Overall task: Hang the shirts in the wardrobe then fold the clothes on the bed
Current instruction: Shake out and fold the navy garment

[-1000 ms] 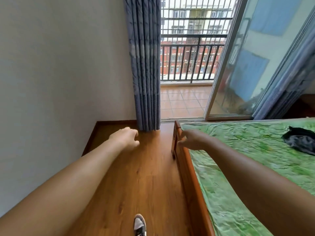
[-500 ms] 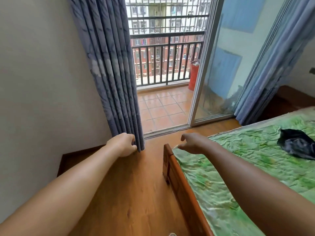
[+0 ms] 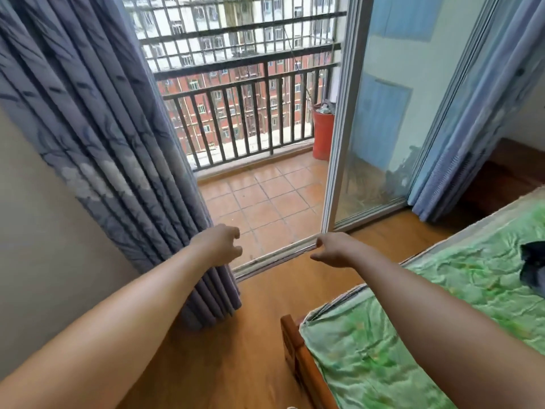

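Hands: left hand [image 3: 219,245] and right hand [image 3: 331,250] out front, each grip slack and empty, likely mid-walk | dark crumpled garment [image 3: 532,265] lies on green-sheeted wooden bed [image 3: 383,349], well apart from both, awaiting folding | wardrobe unseen

You reach forward with both hands, held at about the same height. Your left hand [image 3: 219,245] is knuckles up, its fingers loosely curled around nothing. Your right hand [image 3: 331,250], well apart to its right, hangs palm down with relaxed fingers angled toward the left hand.
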The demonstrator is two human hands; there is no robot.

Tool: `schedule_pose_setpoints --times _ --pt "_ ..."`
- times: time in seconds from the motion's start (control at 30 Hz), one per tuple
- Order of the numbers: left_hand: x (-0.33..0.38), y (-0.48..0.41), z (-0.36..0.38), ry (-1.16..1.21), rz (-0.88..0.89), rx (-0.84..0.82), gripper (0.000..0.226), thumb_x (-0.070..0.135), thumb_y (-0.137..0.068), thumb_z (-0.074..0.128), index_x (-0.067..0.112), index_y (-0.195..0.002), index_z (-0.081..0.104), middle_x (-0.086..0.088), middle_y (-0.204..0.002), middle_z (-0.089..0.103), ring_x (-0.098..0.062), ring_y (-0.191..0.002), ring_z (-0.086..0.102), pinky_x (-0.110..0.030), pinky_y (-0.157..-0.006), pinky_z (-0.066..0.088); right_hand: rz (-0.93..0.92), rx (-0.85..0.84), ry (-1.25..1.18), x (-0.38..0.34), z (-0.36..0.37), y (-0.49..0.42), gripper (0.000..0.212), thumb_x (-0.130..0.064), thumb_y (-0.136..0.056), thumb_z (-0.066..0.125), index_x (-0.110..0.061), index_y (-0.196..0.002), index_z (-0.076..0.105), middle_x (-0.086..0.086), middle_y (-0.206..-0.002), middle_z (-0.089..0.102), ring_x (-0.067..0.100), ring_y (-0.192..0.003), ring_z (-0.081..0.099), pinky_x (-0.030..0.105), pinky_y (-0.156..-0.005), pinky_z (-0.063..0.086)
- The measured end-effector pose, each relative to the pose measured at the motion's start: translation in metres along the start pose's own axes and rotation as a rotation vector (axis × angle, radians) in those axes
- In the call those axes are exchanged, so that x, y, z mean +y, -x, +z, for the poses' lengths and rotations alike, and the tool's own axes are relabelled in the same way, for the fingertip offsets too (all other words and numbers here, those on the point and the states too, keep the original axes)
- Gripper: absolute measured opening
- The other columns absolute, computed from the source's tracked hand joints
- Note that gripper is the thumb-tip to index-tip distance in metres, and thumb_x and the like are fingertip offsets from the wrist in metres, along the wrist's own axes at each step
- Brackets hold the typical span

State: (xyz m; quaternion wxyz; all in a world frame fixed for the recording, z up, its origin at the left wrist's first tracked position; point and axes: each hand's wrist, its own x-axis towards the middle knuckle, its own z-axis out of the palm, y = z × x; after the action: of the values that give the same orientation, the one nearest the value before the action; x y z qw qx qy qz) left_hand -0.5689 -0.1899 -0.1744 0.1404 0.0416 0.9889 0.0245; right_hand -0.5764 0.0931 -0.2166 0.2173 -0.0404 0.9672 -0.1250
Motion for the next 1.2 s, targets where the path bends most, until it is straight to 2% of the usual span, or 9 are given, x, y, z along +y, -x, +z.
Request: schedule_pose_setpoints --times 0.07,0.2,0.3,0.4,0.63,0.7,0.83,1.0,1.2 --pt "0.005 -0.039 -0.013 0.006 0.018 0.004 0.047 0.042 -0.096 0.054 0.027 -0.140 0.050 -0.003 -0.133 0.058 -0.022 -0.103 0.061 -0.036 -0.081 0.054 0.017 0.002 0.017 0.008 -0.020 -0.029 0.051 -0.052 -0.092 0.060 -0.017 -0.129 0.059 0.010 -0.130 0.063 0.031 -0.117 0.058 0.038 -0.096 0.049" --pt "0.016 -0.121 -0.029 -0.042 0.105 0.003 0.048 0.043 -0.095 0.057 0.025 -0.140 0.052 -0.003 -0.135 0.058 -0.023 -0.116 0.058 -0.040 -0.095 0.052 0.086 0.021 -0.035 0.031 -0.047 -0.081 0.048 -0.051 -0.091 0.061 -0.019 -0.127 0.061 0.007 -0.129 0.064 0.029 -0.116 0.059 0.041 -0.097 0.051" --pt "0.029 -0.186 -0.035 -0.061 0.184 0.001 0.045 0.043 -0.095 0.058 0.026 -0.137 0.053 -0.003 -0.132 0.059 -0.024 -0.116 0.058 -0.042 -0.095 0.053 0.159 0.033 -0.108 0.046 -0.060 -0.119 0.052 -0.052 -0.090 0.061 -0.021 -0.131 0.059 0.005 -0.133 0.062 0.027 -0.117 0.058 0.040 -0.097 0.050" --pt "0.043 -0.256 -0.043 -0.078 0.295 -0.015 0.044 0.042 -0.095 0.057 0.025 -0.135 0.055 -0.004 -0.131 0.059 -0.026 -0.117 0.057 -0.041 -0.096 0.052 0.242 0.047 -0.151 0.058 -0.075 -0.160 0.050 -0.054 -0.090 0.061 -0.022 -0.128 0.059 0.005 -0.129 0.062 0.026 -0.113 0.058 0.037 -0.087 0.051" --pt "0.065 -0.409 -0.064 -0.138 0.492 -0.042 0.044 0.042 -0.096 0.058 0.022 -0.136 0.055 -0.006 -0.128 0.060 -0.026 -0.116 0.058 -0.036 -0.096 0.050 0.439 0.086 -0.189 0.071 -0.122 -0.256 0.051 -0.053 -0.091 0.060 -0.022 -0.131 0.058 0.008 -0.136 0.059 0.029 -0.119 0.056 0.038 -0.094 0.048" --pt "0.070 -0.446 -0.068 -0.153 0.539 -0.075 0.044 0.038 -0.097 0.058 0.017 -0.135 0.056 -0.008 -0.128 0.061 -0.028 -0.117 0.057 -0.031 -0.093 0.047 0.486 0.084 -0.224 0.078 -0.131 -0.273 0.051 -0.054 -0.092 0.059 -0.023 -0.133 0.056 0.008 -0.137 0.057 0.028 -0.117 0.057 0.038 -0.092 0.049" --pt "0.091 -0.505 -0.070 -0.167 0.607 -0.139 0.044 0.033 -0.098 0.058 0.013 -0.137 0.054 -0.010 -0.131 0.060 -0.028 -0.120 0.056 -0.031 -0.090 0.043 0.579 0.090 -0.298 0.097 -0.138 -0.298 0.053 -0.052 -0.093 0.058 -0.023 -0.137 0.054 0.008 -0.139 0.055 0.026 -0.109 0.059 0.035 -0.087 0.049" --pt "0.157 -0.562 -0.067 -0.238 0.750 -0.200 0.043 0.032 -0.098 0.057 0.013 -0.137 0.056 -0.010 -0.133 0.060 -0.028 -0.121 0.056 -0.033 -0.095 0.045 0.721 0.114 -0.438 0.141 -0.132 -0.298 0.053 -0.050 -0.093 0.060 -0.022 -0.137 0.054 0.009 -0.140 0.056 0.028 -0.117 0.057 0.035 -0.087 0.048" --pt "0.297 -0.614 -0.067 -0.296 0.932 -0.219 0.040 0.036 -0.089 0.062 0.022 -0.127 0.062 -0.009 -0.123 0.066 -0.031 -0.114 0.061 -0.036 -0.091 0.052 0.888 0.175 -0.544 0.246 -0.150 -0.291 0.049 -0.051 -0.094 0.060 -0.022 -0.133 0.055 0.007 -0.137 0.057 0.027 -0.118 0.057 0.034 -0.093 0.047"
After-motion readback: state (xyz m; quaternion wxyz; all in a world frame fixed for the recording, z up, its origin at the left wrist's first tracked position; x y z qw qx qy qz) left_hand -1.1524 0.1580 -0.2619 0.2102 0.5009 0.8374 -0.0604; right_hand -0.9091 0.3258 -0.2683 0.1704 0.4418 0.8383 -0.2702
